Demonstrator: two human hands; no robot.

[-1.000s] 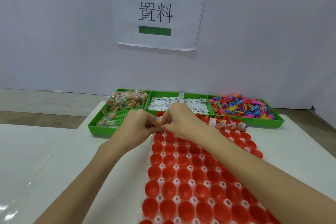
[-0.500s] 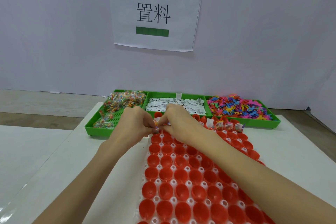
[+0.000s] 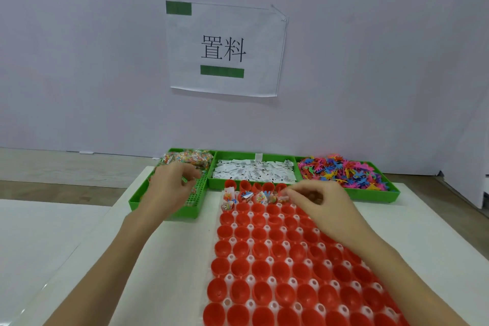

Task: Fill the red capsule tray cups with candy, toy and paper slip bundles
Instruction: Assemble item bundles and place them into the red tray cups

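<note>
Step in hand, as judged: gathering parts for the next bundle. The left hand [image 3: 169, 188] is over the left green bin [image 3: 164, 210] of candy packets [image 3: 189, 157], fingers curled; whether it holds a packet cannot be told. The right hand [image 3: 320, 202] hovers over the far right of the red capsule tray [image 3: 277, 259], fingers loosely bent, nothing visibly held.

Count: three green bins along the far tabletop [image 3: 436, 225], the others holding paper slips [image 3: 254, 171] and toys [image 3: 344, 172]. About six filled cups [image 3: 254, 197] near the tray's far end; the rest empty.

Next move calls for one candy, slip and toy, dropped in the next empty cup.
</note>
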